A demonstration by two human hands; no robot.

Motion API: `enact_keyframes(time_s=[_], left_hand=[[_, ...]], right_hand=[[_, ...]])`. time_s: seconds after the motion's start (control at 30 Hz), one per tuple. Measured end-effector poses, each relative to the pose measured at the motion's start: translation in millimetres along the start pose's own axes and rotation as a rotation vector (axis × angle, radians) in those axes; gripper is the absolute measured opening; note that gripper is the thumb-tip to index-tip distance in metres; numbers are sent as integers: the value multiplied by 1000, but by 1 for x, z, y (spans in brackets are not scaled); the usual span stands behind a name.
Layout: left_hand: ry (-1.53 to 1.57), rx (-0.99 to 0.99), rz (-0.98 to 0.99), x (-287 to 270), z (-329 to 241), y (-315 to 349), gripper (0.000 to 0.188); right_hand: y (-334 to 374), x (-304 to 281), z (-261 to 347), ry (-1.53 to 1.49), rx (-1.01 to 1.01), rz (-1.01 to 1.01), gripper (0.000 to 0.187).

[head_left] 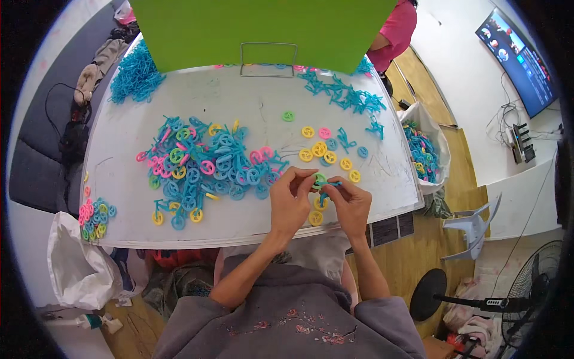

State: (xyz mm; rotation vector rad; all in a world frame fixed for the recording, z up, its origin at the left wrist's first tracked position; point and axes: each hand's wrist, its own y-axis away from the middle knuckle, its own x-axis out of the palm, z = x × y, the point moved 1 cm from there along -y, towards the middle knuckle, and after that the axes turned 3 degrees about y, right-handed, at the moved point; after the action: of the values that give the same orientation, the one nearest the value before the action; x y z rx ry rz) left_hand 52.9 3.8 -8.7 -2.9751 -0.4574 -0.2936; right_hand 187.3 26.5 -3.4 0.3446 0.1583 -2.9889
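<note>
Over the near right part of the white table (239,230), my left hand (289,204) pinches a small green plastic wheel (319,179) between thumb and fingertips. Close beside it, my right hand (351,207) grips a blue forked plastic piece (324,195). The two parts meet or nearly meet between my fingers; I cannot tell whether they are joined. Loose yellow wheels (316,218) lie just under my hands, and several yellow, blue and pink wheels (324,133) are scattered beyond. Left of my hands spreads a big heap of blue pieces with coloured wheels (206,158).
Blue forked pieces are piled at the far left (134,75) and far right (347,93). Loose wheels (95,218) gather at the near left corner. A green board (263,30) stands across the back; a person in pink (399,30) is behind it. A filled white sack (439,143) stands right.
</note>
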Motion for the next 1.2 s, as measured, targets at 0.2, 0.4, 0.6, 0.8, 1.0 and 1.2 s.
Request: enact_keyframes(time_s=[0.2,0.4,0.6,0.8,1.0,1.2], left_hand=[[55,-35,-48,2,1,1,12],[-77,81,-104,2,6,2,10],[-50,57,-8,-8,10,-8,8],[-9,-90,90,-3,-3,-25,10],[-518,195,205,5,9,-74,19],[-1407,376,-249,4,40,-157,21]], right_hand=[[-1,7,-2,-149,45,-21,13],[-1,12,-3,-45,36,-97,16],[-11,-4,-9,148,-253,69,19],[-8,-16,23,-341,93,283,28],[-29,-33,-1,304,-511,81,34],[-25,-32,-13,-177,-152,12,14]])
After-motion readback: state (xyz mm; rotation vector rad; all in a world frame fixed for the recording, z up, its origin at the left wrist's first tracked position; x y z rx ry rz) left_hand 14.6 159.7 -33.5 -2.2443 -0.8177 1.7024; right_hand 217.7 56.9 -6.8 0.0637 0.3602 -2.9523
